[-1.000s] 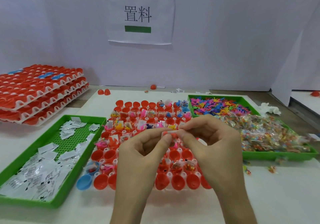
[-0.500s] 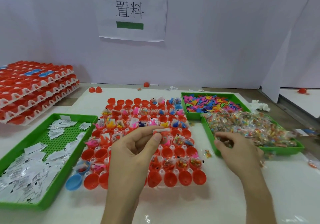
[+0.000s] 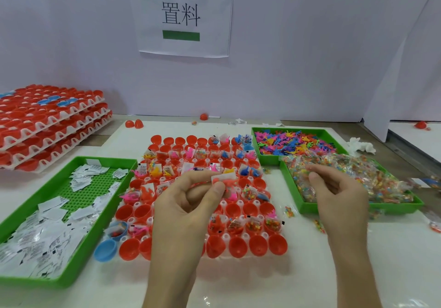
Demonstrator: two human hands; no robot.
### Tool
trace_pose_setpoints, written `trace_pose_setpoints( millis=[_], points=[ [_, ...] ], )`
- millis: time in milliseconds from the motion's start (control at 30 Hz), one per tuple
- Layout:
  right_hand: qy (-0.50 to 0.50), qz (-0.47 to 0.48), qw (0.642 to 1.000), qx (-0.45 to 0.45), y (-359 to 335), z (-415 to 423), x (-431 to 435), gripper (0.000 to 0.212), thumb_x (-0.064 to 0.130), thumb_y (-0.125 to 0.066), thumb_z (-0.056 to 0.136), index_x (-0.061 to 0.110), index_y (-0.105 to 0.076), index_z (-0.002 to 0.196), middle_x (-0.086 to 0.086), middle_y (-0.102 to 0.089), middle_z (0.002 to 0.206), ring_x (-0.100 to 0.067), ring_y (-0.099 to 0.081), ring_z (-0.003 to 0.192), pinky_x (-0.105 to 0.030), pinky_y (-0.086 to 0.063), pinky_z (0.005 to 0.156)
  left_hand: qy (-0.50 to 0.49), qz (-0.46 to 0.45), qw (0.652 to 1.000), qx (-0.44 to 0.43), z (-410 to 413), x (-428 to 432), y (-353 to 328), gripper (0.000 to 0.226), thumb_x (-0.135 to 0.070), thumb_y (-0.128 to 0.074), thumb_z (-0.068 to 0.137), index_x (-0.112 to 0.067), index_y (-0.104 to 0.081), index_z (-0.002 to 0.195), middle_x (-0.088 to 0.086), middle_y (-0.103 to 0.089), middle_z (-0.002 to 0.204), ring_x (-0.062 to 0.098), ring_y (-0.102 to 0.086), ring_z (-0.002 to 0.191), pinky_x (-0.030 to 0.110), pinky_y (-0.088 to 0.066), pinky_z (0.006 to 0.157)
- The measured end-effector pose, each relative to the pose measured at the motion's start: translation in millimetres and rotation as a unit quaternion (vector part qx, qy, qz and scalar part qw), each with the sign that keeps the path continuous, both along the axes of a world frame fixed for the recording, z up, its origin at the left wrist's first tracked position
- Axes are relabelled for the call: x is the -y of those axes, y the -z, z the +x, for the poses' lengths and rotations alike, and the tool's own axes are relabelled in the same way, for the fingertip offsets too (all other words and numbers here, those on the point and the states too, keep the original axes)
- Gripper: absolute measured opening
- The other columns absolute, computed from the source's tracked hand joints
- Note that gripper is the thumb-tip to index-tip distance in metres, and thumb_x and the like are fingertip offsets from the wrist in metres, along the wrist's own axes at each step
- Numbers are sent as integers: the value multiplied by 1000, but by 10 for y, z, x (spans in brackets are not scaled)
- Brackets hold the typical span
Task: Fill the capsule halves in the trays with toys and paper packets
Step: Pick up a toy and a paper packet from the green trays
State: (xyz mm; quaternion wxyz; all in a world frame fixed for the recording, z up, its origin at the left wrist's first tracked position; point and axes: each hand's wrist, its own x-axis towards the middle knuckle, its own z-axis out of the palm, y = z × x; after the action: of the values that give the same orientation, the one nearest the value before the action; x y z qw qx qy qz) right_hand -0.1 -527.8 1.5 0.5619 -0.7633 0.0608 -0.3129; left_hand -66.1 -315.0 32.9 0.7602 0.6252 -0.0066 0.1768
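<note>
Capsule halves point(image 3: 259, 245), nearly all red, stand open side up in rows in a white holder point(image 3: 241, 236) at the centre of the table point(image 3: 238, 284). Most halves in the far and middle rows contain small toys, clear bags or folded papers; those of the nearest row show bare red insides. One blue half point(image 3: 105, 250) lies just beside the holder's near left corner.

Left hand point(image 3: 188, 212): raised over the middle of the holder, thumb and forefinger pinching a white paper packet point(image 3: 223, 177). A pink toy point(image 3: 229, 184) shows just below the packet (whether it is also held, or lies in the holder behind, cannot be told).

Right hand point(image 3: 338, 200): over the near left part of the right green tray point(image 3: 358, 208), fingers curled, thumb and forefinger close together on the heap of clear bead bags point(image 3: 372, 178). Whether a bag is gripped cannot be told.

Left green tray point(image 3: 14, 276): just left of the holder, strewn with loose paper packets point(image 3: 47, 236).

Far green tray point(image 3: 256, 145): touching the far edge of the right tray, filled with coloured plastic toy figures point(image 3: 293, 140).

Far left: a stack of holders point(image 3: 47, 128) loaded with red halves. Far edge of the table: two loose red halves point(image 3: 134, 124). On the wall hangs a paper sign point(image 3: 183, 16) with two printed characters.
</note>
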Motion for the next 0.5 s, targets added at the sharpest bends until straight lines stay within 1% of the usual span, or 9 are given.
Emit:
trace_pose_setpoints(
  millis=[33, 100, 200, 267, 367, 433, 500],
  points=[
    [-36, 23, 999, 14, -48, -18, -59, 37, 1, -67, 90, 37, -72, 85, 13, -76, 82, -7, -72, 83, -13, -54, 74, 10, -2, 1000, 4, -4, 7, -10, 16, -25, -72, 75, -22, -77, 90, 0, -79, 84, 12, -76, 83, 10, -53, 72],
    [-114, 51, 992, 37, -155, -82, -226, 35, -4, -68, 87, 30, -75, 86, 7, -77, 83, -11, -74, 82, -17, -57, 75, 38, 0, 999, 17, -20, 24, -27, 16, -27, -72, 73, -26, -79, 87, -1, -80, 88, 11, -76, 87, 11, -54, 73],
    [-209, 81, 973, 57, -284, -212, -486, 28, -3, -68, 88, 23, -77, 90, 2, -78, 84, -13, -75, 82, -17, -56, 72, 42, 2, 999, 26, -27, 56, -33, 20, -33, -74, 69, -27, -81, 88, -1, -79, 89, 11, -75, 88, 14, -55, 75],
    [-251, 98, 961, 58, -339, -288, -611, 24, -1, -69, 89, 21, -78, 92, 1, -78, 87, -13, -75, 85, -18, -57, 74, 27, -9, 999, 27, -27, 64, -29, 25, -37, -76, 65, -25, -81, 87, 0, -79, 88, 14, -75, 86, 17, -56, 75],
    [-306, 113, 944, 48, -422, -375, -706, 24, -3, -69, 88, 18, -78, 93, 2, -78, 88, -10, -75, 87, -15, -55, 73, 10, -2, 999, 39, -31, 59, -43, 24, -40, -75, 67, -28, -80, 87, -1, -79, 90, 15, -75, 87, 17, -57, 76],
    [-331, 102, 937, 38, -461, -410, -724, 24, -2, -67, 89, 17, -79, 95, 4, -78, 89, -9, -74, 87, -15, -55, 73, -14, 17, 999, 49, -38, 51, -57, 21, -41, -75, 69, -31, -80, 87, -3, -78, 88, 12, -74, 86, 15, -56, 73],
    [-338, 77, 937, 35, -483, -430, -715, 25, -2, -64, 91, 17, -79, 97, 6, -78, 90, -8, -74, 89, -14, -54, 75, -39, 23, 997, 56, -40, 52, -67, 16, -38, -76, 68, -36, -79, 83, -4, -77, 81, 8, -73, 79, 12, -54, 68]
  ],
)
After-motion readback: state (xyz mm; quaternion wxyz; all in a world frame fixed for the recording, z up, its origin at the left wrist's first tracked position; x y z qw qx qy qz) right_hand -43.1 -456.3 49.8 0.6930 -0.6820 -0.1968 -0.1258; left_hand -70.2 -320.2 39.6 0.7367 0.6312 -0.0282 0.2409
